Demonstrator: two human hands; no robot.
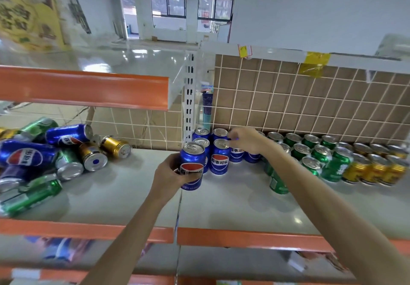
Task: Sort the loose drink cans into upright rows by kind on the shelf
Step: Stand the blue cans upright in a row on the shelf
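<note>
The left hand (169, 174) grips an upright blue can (192, 165) just near-left of the blue rows (219, 151) on the shelf (244, 196), while the right hand (245, 140) pinches a far blue can's (236, 154) top.

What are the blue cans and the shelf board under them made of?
Blue cans: apparently thin metal, probably aluminium, with bare silvery pull-tab tops and glossy printed sides. Shelf board: smooth pale grey surface with soft reflections, possibly painted metal; its orange front strip looks like plastic, uncertain.

yellow poster (22, 16), windows (192, 5), yellow tape (314, 63)
</note>
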